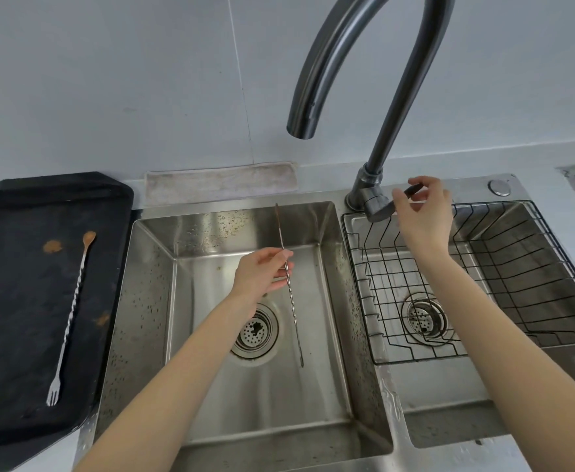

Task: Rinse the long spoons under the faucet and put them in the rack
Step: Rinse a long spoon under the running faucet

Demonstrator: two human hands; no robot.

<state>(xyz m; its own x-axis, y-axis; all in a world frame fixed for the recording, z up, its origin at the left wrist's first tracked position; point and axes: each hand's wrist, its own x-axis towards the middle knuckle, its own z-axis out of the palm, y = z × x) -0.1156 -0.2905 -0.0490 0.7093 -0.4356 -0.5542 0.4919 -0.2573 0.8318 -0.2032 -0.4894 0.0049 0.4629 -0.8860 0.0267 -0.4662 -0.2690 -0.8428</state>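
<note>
1. The held long spoon is thin steel with a twisted shaft; a second spoon, its bowl coated brown and its other end forked, lies on a black tray on the counter.
2. The held spoon runs nearly upright over the left steel basin, its dark upper end toward the wall.
3. The left hand pinches it mid-shaft.
4. The right hand, fingers curled, seems to grip the faucet lever above the black wire rack.

Silver twisted spoon, brown-stained at its bowl; black tray with brown smears; black wire rack.
</note>
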